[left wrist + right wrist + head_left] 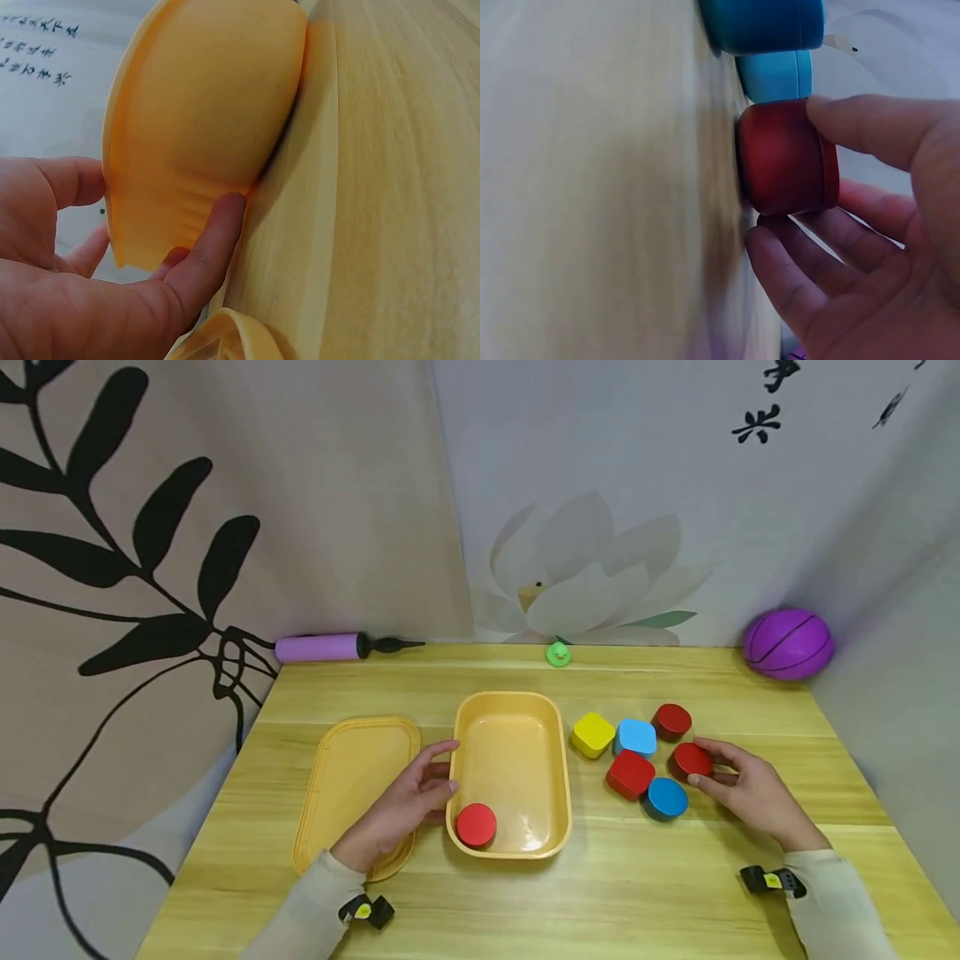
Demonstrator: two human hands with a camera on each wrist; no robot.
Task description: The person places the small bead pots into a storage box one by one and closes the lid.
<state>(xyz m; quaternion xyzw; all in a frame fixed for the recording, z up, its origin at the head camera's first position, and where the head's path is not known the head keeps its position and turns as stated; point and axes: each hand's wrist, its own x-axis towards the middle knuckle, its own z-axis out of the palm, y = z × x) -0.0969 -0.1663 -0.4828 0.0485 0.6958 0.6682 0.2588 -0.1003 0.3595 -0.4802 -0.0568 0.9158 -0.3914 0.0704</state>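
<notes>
My left hand point(408, 802) is at the left side of a yellow-orange plastic box point(562, 760), fingertips against its rim and outer wall point(202, 90). Inside the box, at the near left corner, is a round red tin point(476, 825). To the right, my right hand point(757, 789) pinches another round red tin point(690, 761) between thumb and fingers; its lid seam shows in the right wrist view, where the tin point(784, 157) stands close to the tabletop. Around it are a round dark red tin point(672, 722), a square red tin point(630, 774) and a round blue tin point(665, 798).
A square light-blue tin point(636, 737) and a square yellow tin point(592, 735) stand right of the box. The box's lid point(360, 760) lies left, partly under the left forearm. At the back are a purple pump point(318, 648), a green duck point(558, 654) and a purple ball point(789, 644).
</notes>
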